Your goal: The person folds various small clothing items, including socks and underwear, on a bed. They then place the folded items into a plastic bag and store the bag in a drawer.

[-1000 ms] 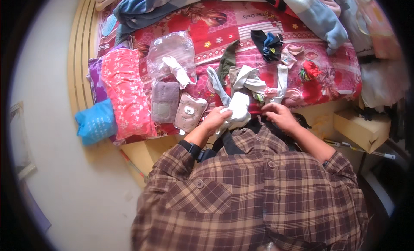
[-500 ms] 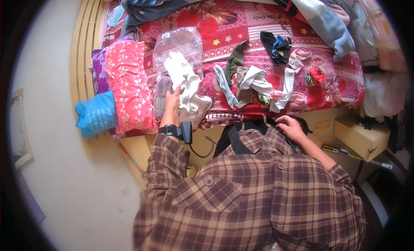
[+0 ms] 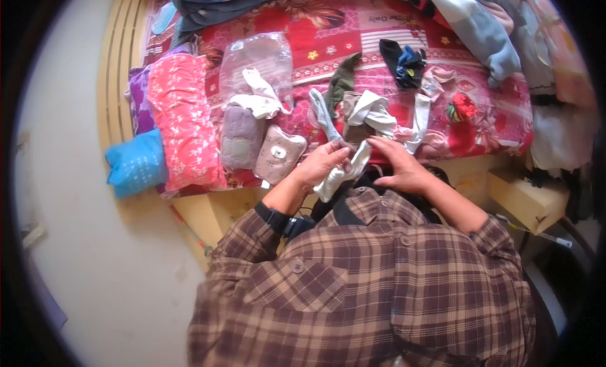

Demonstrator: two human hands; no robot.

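The left grip [image 3: 320,166] is closed on a white sock [image 3: 341,177], thumb and fingers pinching it near its upper part, with the toe-side length hanging below in front of the person's plaid shirt [image 3: 303,304]. The right grip [image 3: 404,171] is spread loose just to the right of the sock, thumb well apart from the fingers; the sock's upper end reaches close to those fingertips, and whether they touch cannot be told.

Just beyond both, on the bed's red patterned sheet [image 3: 315,35], lies a loose group: a light grey-blue sock [image 3: 322,114], a dark green sock [image 3: 342,80], a crumpled white piece [image 3: 371,107] and a pale long sock [image 3: 419,122]. Farther right are a dark bundle [image 3: 399,67] and a red balled piece [image 3: 463,107].

To the left of the left grip, a pink floral pouch [image 3: 284,159] lies beside a greyish-purple padded item [image 3: 241,143]. White socks [image 3: 260,100] rest against the latter's top edge and overlap a clear plastic bag [image 3: 252,51]. Outermost on that side are a coral-pink printed cushion [image 3: 185,121] and a blue bag [image 3: 136,165].
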